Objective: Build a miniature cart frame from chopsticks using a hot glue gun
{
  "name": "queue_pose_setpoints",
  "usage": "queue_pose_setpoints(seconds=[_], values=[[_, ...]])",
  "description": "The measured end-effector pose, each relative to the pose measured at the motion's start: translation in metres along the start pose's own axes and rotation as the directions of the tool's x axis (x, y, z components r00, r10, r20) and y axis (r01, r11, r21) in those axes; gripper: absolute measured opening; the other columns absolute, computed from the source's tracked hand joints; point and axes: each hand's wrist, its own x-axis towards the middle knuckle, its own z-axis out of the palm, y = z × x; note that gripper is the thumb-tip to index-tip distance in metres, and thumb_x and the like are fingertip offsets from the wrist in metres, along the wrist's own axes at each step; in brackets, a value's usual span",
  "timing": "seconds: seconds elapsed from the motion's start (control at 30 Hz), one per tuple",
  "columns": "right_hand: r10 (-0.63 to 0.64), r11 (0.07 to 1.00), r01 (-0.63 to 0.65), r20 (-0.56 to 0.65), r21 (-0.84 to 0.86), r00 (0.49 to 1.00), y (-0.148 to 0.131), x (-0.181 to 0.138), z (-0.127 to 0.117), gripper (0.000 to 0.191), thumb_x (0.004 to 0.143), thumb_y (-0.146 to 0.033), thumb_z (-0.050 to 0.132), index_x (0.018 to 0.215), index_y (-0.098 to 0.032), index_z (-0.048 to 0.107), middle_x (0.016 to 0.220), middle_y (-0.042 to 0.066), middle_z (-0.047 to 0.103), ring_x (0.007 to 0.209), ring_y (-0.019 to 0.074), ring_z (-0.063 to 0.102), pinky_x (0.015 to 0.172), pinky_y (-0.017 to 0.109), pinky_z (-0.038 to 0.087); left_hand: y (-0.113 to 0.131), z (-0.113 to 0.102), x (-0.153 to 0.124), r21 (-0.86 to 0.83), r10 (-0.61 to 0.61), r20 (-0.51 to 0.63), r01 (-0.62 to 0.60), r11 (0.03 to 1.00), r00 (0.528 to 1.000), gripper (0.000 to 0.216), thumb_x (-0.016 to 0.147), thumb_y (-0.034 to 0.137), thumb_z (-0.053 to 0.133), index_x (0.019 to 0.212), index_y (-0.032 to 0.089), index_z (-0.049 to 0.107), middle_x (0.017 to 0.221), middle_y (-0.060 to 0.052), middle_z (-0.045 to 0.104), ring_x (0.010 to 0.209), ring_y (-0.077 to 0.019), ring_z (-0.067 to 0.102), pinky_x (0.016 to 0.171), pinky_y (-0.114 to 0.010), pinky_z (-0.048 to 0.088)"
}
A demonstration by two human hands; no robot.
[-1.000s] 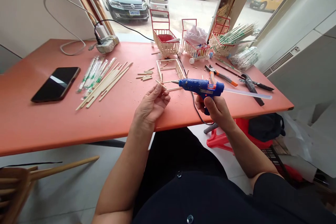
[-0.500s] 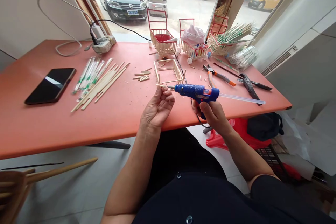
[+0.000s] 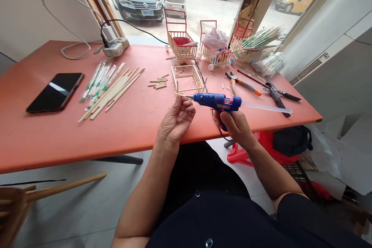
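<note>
My left hand (image 3: 176,119) pinches a short wooden stick (image 3: 180,94) above the near edge of the orange table (image 3: 58,128). My right hand (image 3: 236,126) grips a blue hot glue gun (image 3: 217,102), and its nozzle tip meets the stick's right end. A clear glue stick (image 3: 266,108) juts from the gun's rear toward the right. Just behind the hands lies an open basket frame made of wooden sticks (image 3: 187,77).
A black phone (image 3: 55,92) lies at the left, beside a pile of chopsticks (image 3: 109,88). Short cut sticks (image 3: 158,83) lie mid-table. Three small stick carts (image 3: 181,44) stand by the window. Pliers (image 3: 242,83) and cutters (image 3: 276,93) rest at the right. A red stool (image 3: 247,154) stands under the table.
My left hand brought the stick to the right until it met the glue gun's nozzle. The gun dropped slightly and shifted left toward it.
</note>
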Motion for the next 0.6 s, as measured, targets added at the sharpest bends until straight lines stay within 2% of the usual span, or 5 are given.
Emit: queue_pose_setpoints(seconds=[0.13, 0.27, 0.47, 0.6], values=[[0.019, 1.000, -0.019, -0.006, -0.009, 1.000, -0.0020, 0.0005, 0.0004, 0.067, 0.103, -0.084, 0.050, 0.078, -0.022, 0.057, 0.066, -0.001, 0.052, 0.060, 0.0142, 0.048, 0.058, 0.031, 0.037, -0.0002, -0.0006, -0.0004, 0.021, 0.009, -0.002, -0.009, 1.000, 1.000, 0.037, 0.114, 0.016, 0.056, 0.078, 0.015, 0.064, 0.077, 0.002, 0.059, 0.065, -0.0048, 0.054, 0.062, -0.016, 0.046], [0.015, 1.000, -0.015, -0.011, -0.016, 1.000, -0.0048, 0.0009, 0.0003, 0.068, 0.102, -0.085, 0.050, 0.077, -0.022, 0.055, 0.065, -0.001, 0.052, 0.059, 0.0135, 0.047, 0.058, 0.031, 0.037, -0.0005, -0.0007, -0.0006, 0.014, 0.010, 0.010, -0.010, 1.000, 1.000, 0.038, 0.115, 0.015, 0.052, 0.079, 0.015, 0.063, 0.076, 0.002, 0.058, 0.065, -0.0043, 0.053, 0.061, -0.015, 0.046], [0.010, 0.999, -0.010, -0.009, -0.051, 1.000, -0.0069, 0.0012, -0.0006, 0.070, 0.102, -0.086, 0.048, 0.075, -0.022, 0.054, 0.063, -0.001, 0.052, 0.057, 0.0130, 0.045, 0.058, 0.032, 0.037, -0.0002, -0.0028, 0.0009, 0.093, 0.037, 0.046, -0.041, 0.995, 0.998, 0.031, 0.109, 0.016, 0.068, 0.078, 0.017, 0.062, 0.076, 0.003, 0.056, 0.065, -0.0050, 0.052, 0.063, -0.017, 0.046], [0.015, 0.999, -0.015, -0.008, -0.050, 1.000, -0.0057, 0.0012, -0.0006, 0.070, 0.102, -0.086, 0.048, 0.075, -0.022, 0.055, 0.064, -0.001, 0.053, 0.057, 0.0127, 0.046, 0.058, 0.031, 0.037, 0.0003, -0.0022, 0.0003, 0.072, 0.036, 0.034, -0.039, 0.997, 0.999, 0.033, 0.110, 0.016, 0.065, 0.077, 0.016, 0.063, 0.075, 0.003, 0.057, 0.065, -0.0048, 0.053, 0.062, -0.016, 0.046]])
